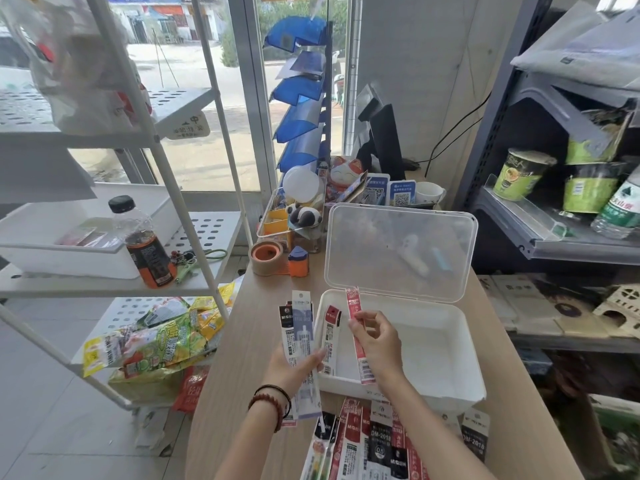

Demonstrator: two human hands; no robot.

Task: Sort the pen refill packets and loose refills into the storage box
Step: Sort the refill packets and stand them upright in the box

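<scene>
A white box [450, 379] sits on the wooden worktop [242, 341] right of centre in the frame, its clear lid [398, 251] swung up and standing at the far rim. The left hand [294, 367], just left of the box's near-left corner, holds a fan of packets [302, 327]; its grip is curled round their lower halves, thumb across the front, and the packets stand upright with their tops spread apart. The right hand [379, 344] is over the box's left side, its grip pinching a narrow red packet [353, 301] between thumb and fingertips about midway along. That packet stands nearly upright, its top near the lid's lower edge and its bottom over the box's near wall. More packets lie in an overlapping pile [367, 441] on the worktop at the bottom centre, in front of the box. One black packet [475, 434] lies apart, near the box's near-right corner. Bead bracelets [273, 405] circle the left wrist. An orange tape dispenser [268, 256] stands beyond the box's left side, and a white rack [194, 216] with a dark bottle [145, 244] and snack bags [156, 341] fills the frame's left.
</scene>
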